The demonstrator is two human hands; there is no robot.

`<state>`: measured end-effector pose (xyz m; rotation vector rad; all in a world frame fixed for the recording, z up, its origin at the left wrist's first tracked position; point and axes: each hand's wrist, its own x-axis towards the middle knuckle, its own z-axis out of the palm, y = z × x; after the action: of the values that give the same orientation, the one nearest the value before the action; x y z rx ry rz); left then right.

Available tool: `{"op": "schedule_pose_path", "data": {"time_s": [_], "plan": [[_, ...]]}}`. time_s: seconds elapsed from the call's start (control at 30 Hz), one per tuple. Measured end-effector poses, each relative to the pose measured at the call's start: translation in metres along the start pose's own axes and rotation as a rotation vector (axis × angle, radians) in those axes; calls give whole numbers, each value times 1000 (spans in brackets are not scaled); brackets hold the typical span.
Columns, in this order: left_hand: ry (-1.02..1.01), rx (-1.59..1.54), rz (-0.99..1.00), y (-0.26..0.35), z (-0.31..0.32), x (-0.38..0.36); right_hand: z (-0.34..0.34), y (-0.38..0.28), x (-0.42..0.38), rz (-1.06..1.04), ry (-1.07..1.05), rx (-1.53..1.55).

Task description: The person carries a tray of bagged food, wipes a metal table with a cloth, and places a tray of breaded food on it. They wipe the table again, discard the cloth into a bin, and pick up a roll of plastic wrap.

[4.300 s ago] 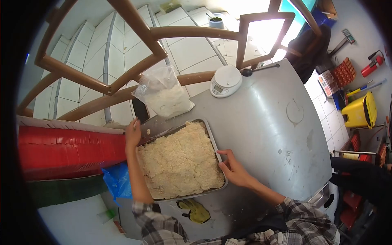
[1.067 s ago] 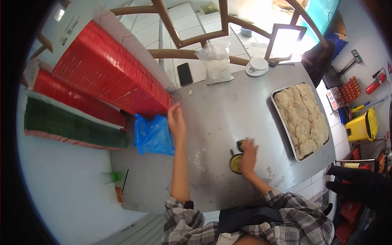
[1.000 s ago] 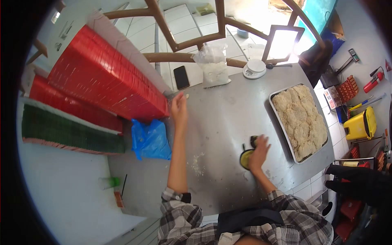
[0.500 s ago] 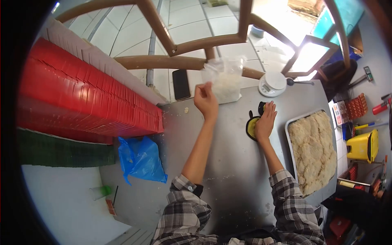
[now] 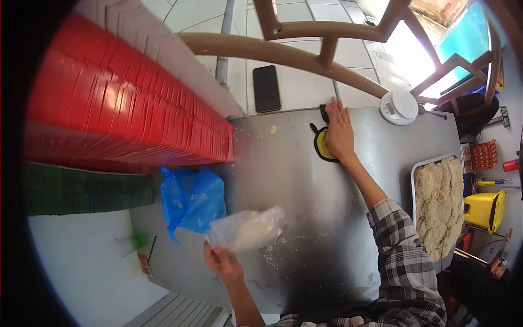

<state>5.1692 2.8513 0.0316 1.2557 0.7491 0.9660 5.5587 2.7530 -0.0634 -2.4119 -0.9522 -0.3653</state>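
Observation:
In the head view, my left hand pinches the edge of a clear plastic bag with pale, whitish contents. The bag hangs above the steel table, just right of a crumpled blue plastic bag. Near the table's far edge, my right hand lies with its fingers stretched out over a flat, yellow item with black edging. Part of this item is hidden beneath the palm, and a black piece shows beside the fingertips. Its exact kind cannot be made out.
A tray of pale, crumbly food stands at the right. A white kitchen scale sits at the far right corner. Stacked red trays rise on the left. Beyond the edge lies a black phone, and a brown frame crosses above.
My left hand has brought the plastic bag from the far edge back towards me and left. My right hand and the yellow-black item have shifted left, away from the scale. The view has shifted.

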Motion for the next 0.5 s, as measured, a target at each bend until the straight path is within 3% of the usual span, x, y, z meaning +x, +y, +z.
{"op": "schedule_pose_path", "data": {"time_s": [0.1,0.17,0.3,0.5], "plan": [[8,35,15,14,-34,-20,11,-32,4,-116,-55,60],[177,67,4,22,-42,-29,19,-55,7,-181,-125,114],[260,-2,-58,17,-67,-47,50,-109,10,-307,-198,115],[305,-70,-104,5,-90,-75,74,-165,16,-392,-160,63]]}}
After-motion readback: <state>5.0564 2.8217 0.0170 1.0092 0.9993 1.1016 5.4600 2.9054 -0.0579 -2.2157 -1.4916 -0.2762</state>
